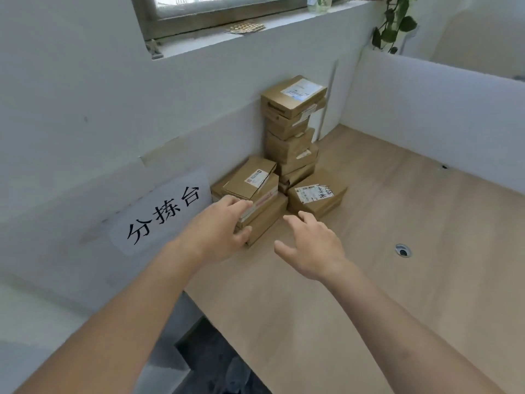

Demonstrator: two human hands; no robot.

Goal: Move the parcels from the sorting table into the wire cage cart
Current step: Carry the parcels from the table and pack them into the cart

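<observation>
While the left hand (pixel 224 226) curls its fingers round the near corner of the low parcel stack (pixel 257 206) on the counter (pixel 369 251), the right hand (pixel 309 243) hovers spread and empty just beside it. Step in hand looks like the pick-up; next, the right hand likely needs to close on the stack's other side before lifting toward the cart, which is not in view.

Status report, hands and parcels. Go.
Left hand gripping near stack of parcels. Right hand open, hovering beside it. Tall stack behind, untouched. Cart not in view.

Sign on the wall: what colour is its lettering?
Black characters on a white sign, clearest in the head view.
</observation>
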